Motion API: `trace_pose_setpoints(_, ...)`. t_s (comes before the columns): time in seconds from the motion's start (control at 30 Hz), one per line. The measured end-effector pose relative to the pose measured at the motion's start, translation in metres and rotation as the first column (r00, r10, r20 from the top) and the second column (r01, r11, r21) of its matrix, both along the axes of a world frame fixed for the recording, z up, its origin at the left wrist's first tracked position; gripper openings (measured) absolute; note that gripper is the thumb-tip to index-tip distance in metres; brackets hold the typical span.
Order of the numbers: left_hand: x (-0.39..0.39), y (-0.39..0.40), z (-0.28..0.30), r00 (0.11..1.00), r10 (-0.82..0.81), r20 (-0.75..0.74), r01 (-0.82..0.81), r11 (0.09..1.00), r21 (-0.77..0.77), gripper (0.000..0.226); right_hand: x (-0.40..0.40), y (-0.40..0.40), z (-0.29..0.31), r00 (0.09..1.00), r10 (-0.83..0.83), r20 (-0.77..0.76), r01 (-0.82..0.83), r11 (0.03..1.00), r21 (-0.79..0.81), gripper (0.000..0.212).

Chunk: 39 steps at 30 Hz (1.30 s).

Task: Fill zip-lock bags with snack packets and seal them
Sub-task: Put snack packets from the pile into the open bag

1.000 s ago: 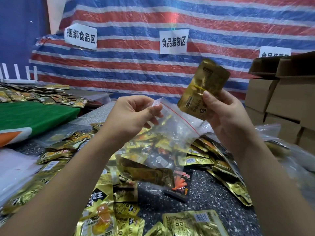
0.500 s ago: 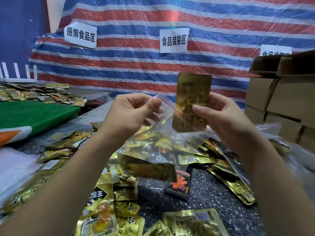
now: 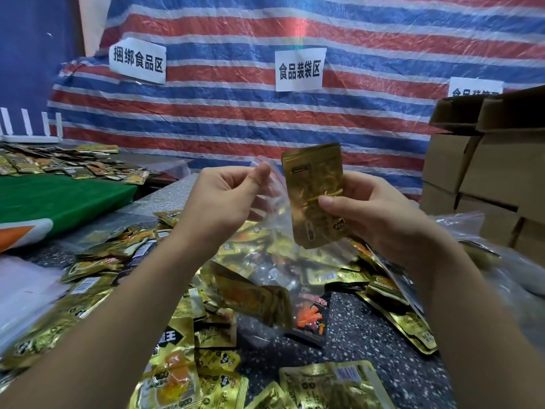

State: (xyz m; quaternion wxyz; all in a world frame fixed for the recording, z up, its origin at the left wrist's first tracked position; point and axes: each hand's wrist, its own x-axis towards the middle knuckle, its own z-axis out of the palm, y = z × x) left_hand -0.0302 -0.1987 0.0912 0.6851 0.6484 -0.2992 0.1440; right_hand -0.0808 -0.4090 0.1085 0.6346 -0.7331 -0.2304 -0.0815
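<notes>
Left hand (image 3: 227, 199) is pinching the zip-lock bag (image 3: 274, 255) rim at centre frame; right hand (image 3: 380, 214) is gripping a gold snack packet (image 3: 315, 184) upright beside it, under the sign (image 3: 300, 69) reading 食品装袋区.

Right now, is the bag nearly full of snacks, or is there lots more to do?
Done: the clear zip-lock bag already holds some packets. In hand: the left hand pinches its rim open while the right hand lowers a gold packet in. Left: sealing it, and many loose packets on the table.

Striped tarp (image 3: 354, 119) with paper signs (image 3: 300, 69); cardboard boxes (image 3: 486, 172), perhaps stacked.
</notes>
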Motion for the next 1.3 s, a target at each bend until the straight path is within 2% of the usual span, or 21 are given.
trace_pose_setpoints(0.1, -0.002, -0.001, 0.0, 1.0, -0.024, 0.003, 0.024, 1.0, 0.009, 0.033, 0.003, 0.003, -0.003, 0.999, -0.043, -0.019, 0.044, 0.999, 0.025, 0.035)
trace_pose_setpoints(0.2, -0.002, -0.002, 0.0, 1.0, -0.02, -0.001, 0.02, 1.0, 0.012, 0.033, 0.002, 0.001, -0.001, 0.996, -0.088, -0.011, 0.088, 0.996, -0.02, 0.035)
trace_pose_setpoints(0.3, -0.001, -0.002, -0.001, 1.0, -0.011, 0.001, 0.011, 1.0, 0.011, 0.031, 0.001, -0.003, 0.001, 0.985, -0.171, 0.008, 0.171, 0.98, -0.101, 0.038)
trace_pose_setpoints(0.47, -0.002, -0.005, -0.003, 0.999, -0.013, 0.045, 0.01, 0.998, 0.059, 0.029, -0.002, 0.0, 0.003, 0.981, -0.191, 0.032, 0.193, 0.951, -0.241, 0.023)
trace_pose_setpoints(0.67, -0.002, -0.006, -0.003, 0.991, 0.046, 0.129, -0.06, 0.992, 0.112, 0.027, -0.006, 0.01, 0.005, 0.95, -0.263, 0.168, 0.309, 0.868, -0.389, 0.033)
trace_pose_setpoints(0.83, -0.003, -0.006, -0.003, 0.99, 0.047, 0.131, -0.058, 0.994, 0.088, 0.03, -0.008, 0.018, 0.005, 0.9, -0.332, 0.283, 0.426, 0.807, -0.41, 0.025)
trace_pose_setpoints(1.0, -0.005, -0.009, -0.001, 0.998, -0.01, 0.069, 0.008, 1.0, 0.028, 0.03, -0.009, 0.019, 0.005, 0.915, -0.319, 0.247, 0.39, 0.855, -0.341, 0.013)
trace_pose_setpoints(1.07, -0.005, -0.008, -0.001, 0.998, -0.026, 0.064, 0.024, 0.999, 0.043, 0.031, -0.009, 0.018, 0.005, 0.912, -0.322, 0.254, 0.398, 0.846, -0.354, 0.011)
trace_pose_setpoints(1.2, -0.005, -0.008, -0.003, 0.995, 0.02, 0.101, -0.033, 0.991, 0.13, 0.034, -0.006, 0.021, 0.001, 0.89, -0.353, 0.29, 0.451, 0.776, -0.44, 0.018)
trace_pose_setpoints(1.3, -0.004, -0.009, -0.004, 0.993, 0.039, 0.115, -0.055, 0.989, 0.139, 0.037, -0.002, 0.021, -0.002, 0.869, -0.372, 0.325, 0.489, 0.744, -0.456, 0.028)
